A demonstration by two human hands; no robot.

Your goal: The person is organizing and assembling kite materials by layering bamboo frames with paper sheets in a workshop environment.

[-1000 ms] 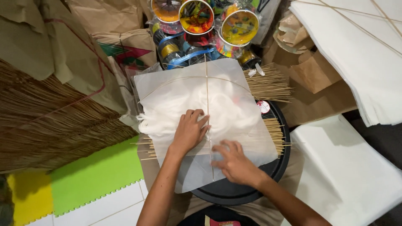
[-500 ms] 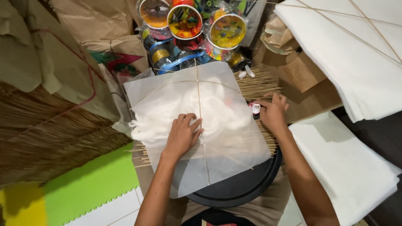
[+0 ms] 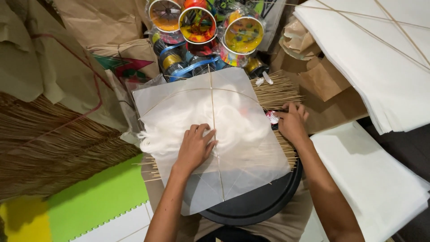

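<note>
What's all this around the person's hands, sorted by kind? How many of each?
Translucent white kite under the left hand: 1
Round black tray: 1
Bundles of thin sticks by the right hand: 1
Colourful string spools facing up: 3
Stacks of white paper: 2
Total: 8

Clear plastic packs of colourful round spools (image 3: 199, 24) stood at the top; brown paper bags (image 3: 324, 78) lay right of them.

Bare forearms, no sleeves, beige shorts.
</note>
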